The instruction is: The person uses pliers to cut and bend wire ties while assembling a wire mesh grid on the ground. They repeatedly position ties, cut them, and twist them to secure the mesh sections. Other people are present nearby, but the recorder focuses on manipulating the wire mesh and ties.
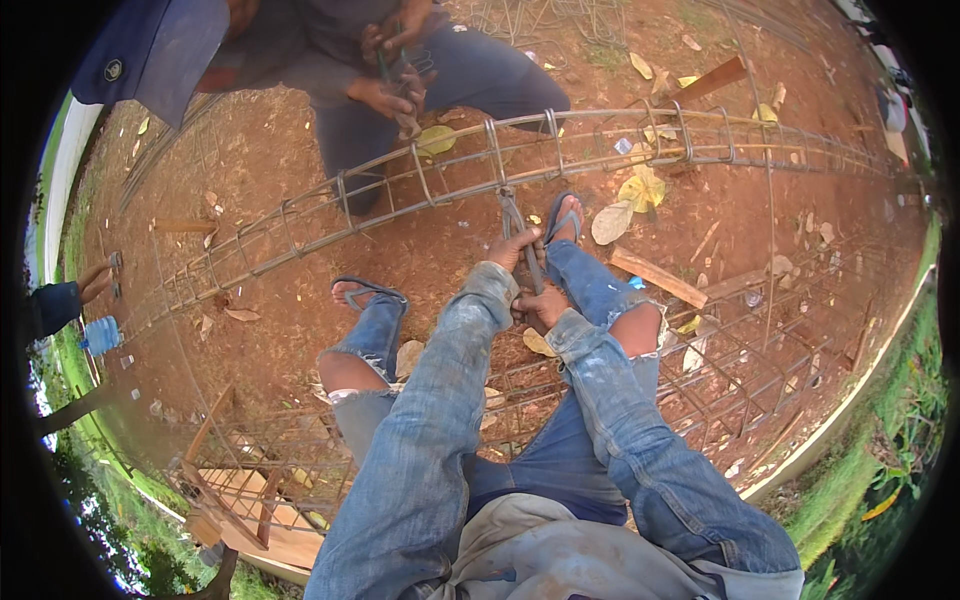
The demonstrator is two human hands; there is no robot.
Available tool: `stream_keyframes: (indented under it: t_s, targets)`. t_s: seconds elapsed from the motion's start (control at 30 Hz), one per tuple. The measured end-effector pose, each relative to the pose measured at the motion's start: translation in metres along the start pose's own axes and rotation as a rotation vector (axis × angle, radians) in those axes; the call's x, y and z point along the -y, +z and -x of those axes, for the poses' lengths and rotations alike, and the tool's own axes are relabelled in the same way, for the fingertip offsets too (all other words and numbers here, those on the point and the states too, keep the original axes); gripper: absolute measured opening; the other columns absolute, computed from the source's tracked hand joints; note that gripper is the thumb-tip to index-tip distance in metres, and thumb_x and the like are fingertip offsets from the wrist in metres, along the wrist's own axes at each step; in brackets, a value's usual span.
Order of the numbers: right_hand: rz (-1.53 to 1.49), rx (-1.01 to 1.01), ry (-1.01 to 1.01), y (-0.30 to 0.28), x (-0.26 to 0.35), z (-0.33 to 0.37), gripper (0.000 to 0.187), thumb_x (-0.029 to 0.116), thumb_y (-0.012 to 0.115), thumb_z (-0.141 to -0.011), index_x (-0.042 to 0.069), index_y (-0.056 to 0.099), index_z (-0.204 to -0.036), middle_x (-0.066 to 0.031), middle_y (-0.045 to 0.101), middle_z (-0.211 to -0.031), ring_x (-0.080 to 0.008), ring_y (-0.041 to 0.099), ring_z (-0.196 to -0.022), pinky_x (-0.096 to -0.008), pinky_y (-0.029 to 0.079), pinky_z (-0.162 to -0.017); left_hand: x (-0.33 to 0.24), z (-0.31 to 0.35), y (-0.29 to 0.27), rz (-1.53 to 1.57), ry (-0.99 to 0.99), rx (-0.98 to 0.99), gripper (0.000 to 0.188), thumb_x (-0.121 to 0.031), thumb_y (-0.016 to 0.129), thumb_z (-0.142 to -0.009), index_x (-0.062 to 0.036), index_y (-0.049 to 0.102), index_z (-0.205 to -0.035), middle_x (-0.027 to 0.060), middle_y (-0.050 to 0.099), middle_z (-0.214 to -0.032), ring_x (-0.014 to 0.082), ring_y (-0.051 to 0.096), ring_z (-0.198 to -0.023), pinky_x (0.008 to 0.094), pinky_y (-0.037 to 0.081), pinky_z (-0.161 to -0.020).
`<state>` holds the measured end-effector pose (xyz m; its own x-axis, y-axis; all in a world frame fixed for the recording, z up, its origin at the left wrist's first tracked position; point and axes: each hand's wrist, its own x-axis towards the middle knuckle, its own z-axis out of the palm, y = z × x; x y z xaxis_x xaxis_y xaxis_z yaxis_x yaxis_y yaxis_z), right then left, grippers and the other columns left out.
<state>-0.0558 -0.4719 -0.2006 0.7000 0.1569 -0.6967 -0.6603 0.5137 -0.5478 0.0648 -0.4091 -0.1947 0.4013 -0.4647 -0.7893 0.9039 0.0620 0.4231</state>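
Note:
A long steel rebar cage point(430, 201) with square stirrups runs across in front of me. Dark metal pincers point(511, 212) reach up to its near bar, with their jaws at the foot of a stirrup. Around the handles my left hand point(514, 249) is closed, nearer the jaws. My right hand point(541, 306) is closed lower down, at the handle ends. Whether a tie wire sits in the jaws is too small to tell.
Across the cage a co-worker's hands point(390, 95) hold a green-handled tool. More rebar cages point(740, 390) lie behind and beside me. A wooden stick point(658, 277), dry leaves point(612, 222) and my sandalled feet point(566, 218) are close by. A blue water bottle point(101, 336) stands far left.

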Motion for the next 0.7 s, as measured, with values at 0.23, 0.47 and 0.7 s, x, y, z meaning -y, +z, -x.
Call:
stream_keyframes:
  t_s: [0.23,0.47,0.7]
  targets:
    - [0.426,-0.610,-0.217,0.038,-0.023,-0.025,0.030,0.011,0.050,-0.075,-0.002,0.047,-0.102,-0.0218,0.056,-0.091,-0.0309,0.057,-0.078,-0.0389,0.046,-0.063,0.023,-0.015,0.000,-0.764,0.350,-0.634,0.034,-0.026,0.072,-0.060,0.0010,0.058,-0.075,0.0109,0.059,-0.065,0.0195,0.056,-0.058,0.0310,0.044,-0.053]
    - [0.852,-0.954,-0.082,0.076,-0.007,-0.016,0.046,0.019,0.059,-0.071,-0.002,0.042,-0.108,-0.0219,0.054,-0.098,-0.0329,0.055,-0.087,-0.0416,0.045,-0.074,-0.017,0.000,-0.008,-0.546,-0.035,-0.172,0.036,-0.024,0.072,-0.067,-0.0001,0.055,-0.088,0.0087,0.058,-0.081,0.0183,0.057,-0.072,0.0311,0.047,-0.062]
    - [-0.376,0.172,0.054,0.008,0.021,0.009,0.046,0.018,0.063,-0.070,0.003,0.044,-0.109,-0.0092,0.055,-0.093,-0.0217,0.055,-0.083,-0.0404,0.044,-0.072,0.005,-0.006,-0.021,0.255,-0.042,0.410,0.029,-0.026,0.068,-0.071,-0.0083,0.053,-0.088,0.0035,0.056,-0.080,0.0155,0.056,-0.070,0.0305,0.048,-0.064]
